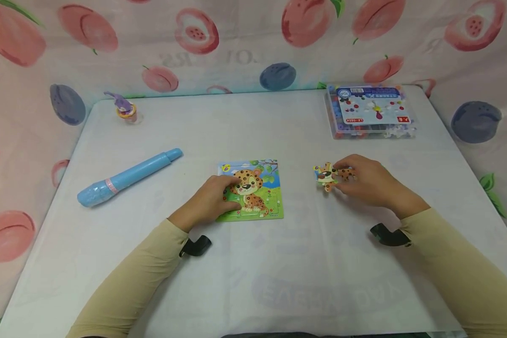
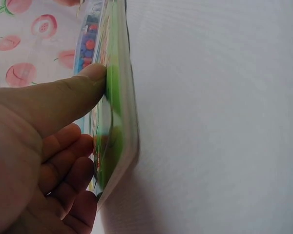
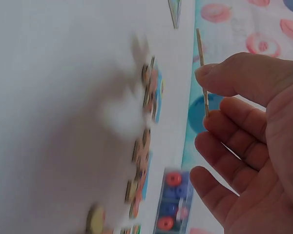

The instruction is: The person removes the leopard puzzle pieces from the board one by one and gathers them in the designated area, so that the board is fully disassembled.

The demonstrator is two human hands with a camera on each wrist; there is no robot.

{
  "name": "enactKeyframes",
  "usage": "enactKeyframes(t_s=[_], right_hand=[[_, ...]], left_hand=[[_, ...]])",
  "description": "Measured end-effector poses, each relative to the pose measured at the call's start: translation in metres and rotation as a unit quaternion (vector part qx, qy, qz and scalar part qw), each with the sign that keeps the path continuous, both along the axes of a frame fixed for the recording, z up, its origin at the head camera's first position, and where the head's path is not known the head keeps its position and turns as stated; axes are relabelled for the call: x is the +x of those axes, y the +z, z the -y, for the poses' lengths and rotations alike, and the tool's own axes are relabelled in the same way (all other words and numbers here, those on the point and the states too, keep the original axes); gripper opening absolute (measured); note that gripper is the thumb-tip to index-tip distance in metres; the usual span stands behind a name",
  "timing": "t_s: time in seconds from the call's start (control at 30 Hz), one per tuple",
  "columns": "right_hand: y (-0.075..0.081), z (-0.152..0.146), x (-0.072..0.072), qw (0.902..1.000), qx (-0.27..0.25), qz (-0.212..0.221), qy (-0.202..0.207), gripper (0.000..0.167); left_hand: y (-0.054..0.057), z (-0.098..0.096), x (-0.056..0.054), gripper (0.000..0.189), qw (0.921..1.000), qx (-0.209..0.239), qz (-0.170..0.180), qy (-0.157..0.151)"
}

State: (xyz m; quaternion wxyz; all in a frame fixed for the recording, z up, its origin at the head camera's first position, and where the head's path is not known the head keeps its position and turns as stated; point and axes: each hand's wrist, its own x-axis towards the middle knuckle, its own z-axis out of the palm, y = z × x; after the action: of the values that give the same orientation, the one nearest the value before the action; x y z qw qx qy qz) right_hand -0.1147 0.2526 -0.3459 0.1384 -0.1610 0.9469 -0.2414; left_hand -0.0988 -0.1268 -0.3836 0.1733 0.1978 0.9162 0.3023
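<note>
A square jigsaw puzzle board (image 1: 259, 188) with a cartoon leopard lies flat on the table. My left hand (image 1: 209, 199) rests on its left side, the thumb (image 2: 95, 73) touching the surface near the edge and the other fingers bent loosely against it. To the right, my right hand (image 1: 365, 180) pinches a thin puzzle piece (image 3: 202, 63) between thumb and fingers, seen edge-on and raised off the table. Below that hand lie several loose spotted puzzle pieces (image 3: 142, 165); from the head some of these pieces (image 1: 324, 176) show beside the fingertips. The held piece's picture is hidden.
A blue microphone-shaped stick (image 1: 131, 176) lies at the left. At the back left stands a small purple figure (image 1: 124, 105) on a little cup. A clear plastic box (image 1: 372, 112) of colourful beads sits at the back right. Fruit-patterned cloth (image 1: 232, 42) hangs behind the table.
</note>
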Motion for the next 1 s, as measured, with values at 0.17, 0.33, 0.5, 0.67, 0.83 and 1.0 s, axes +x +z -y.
enactKeyframes(t_s=[0.17,0.33,0.5,0.67,0.83,1.0], right_hand=[[0.001,-0.015,0.002,0.9993,0.017,0.022,-0.025,0.047],[0.0,-0.027,0.006,0.9985,0.035,0.023,-0.036,0.048],[-0.002,-0.038,0.011,0.9984,0.043,0.02,-0.032,0.047],[-0.005,-0.047,0.014,0.9979,0.059,0.023,-0.015,0.047],[-0.009,-0.053,0.019,0.9982,0.057,0.02,-0.006,0.046],[-0.014,-0.052,0.023,0.9991,0.034,0.023,-0.004,0.043]], left_hand=[[0.0,0.0,0.0,0.063,1.0,-0.001,0.002,0.001],[0.001,0.0,0.0,0.063,1.0,-0.001,0.005,0.002],[0.001,-0.001,0.0,0.062,1.0,0.0,0.006,0.003],[0.001,-0.001,0.0,0.062,1.0,0.001,0.005,0.003],[0.0,0.0,0.001,0.062,1.0,-0.001,0.001,0.001],[0.0,0.0,0.001,0.062,1.0,-0.002,0.002,0.002]])
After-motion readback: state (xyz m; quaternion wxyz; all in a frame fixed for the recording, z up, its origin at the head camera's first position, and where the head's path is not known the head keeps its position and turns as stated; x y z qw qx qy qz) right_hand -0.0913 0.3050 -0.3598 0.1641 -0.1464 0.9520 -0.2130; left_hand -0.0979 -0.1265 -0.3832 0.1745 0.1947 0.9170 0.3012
